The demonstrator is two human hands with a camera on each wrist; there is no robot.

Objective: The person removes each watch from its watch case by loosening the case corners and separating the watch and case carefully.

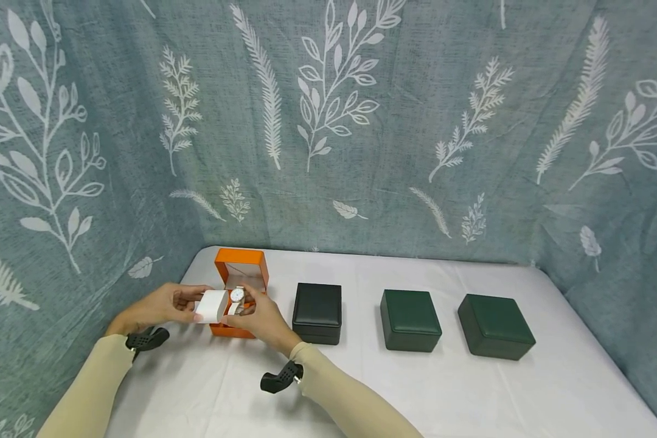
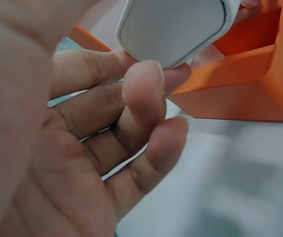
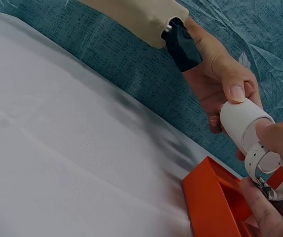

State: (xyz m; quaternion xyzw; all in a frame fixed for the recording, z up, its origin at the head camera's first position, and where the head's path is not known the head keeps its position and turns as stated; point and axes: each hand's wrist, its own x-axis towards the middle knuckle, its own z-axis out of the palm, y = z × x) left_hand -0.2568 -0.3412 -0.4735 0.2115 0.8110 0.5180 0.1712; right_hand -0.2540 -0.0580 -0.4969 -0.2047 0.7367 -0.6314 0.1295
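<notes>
My left hand pinches a white watch cushion between thumb and fingers. In the left wrist view the flat end of the cushion shows, its lower fingers curled loosely below. Beside the cushion, my right hand holds a wristwatch with a round white dial. Its looped white strap stands against the cushion's near end in the right wrist view, thumb and fingers on either side. Under both hands is an orange box, its lid raised at the back.
To the right stand a shut black box and two shut dark green boxes, one nearer and one at far right. All rest on a white-covered table. A leaf-patterned curtain rises behind and at the sides.
</notes>
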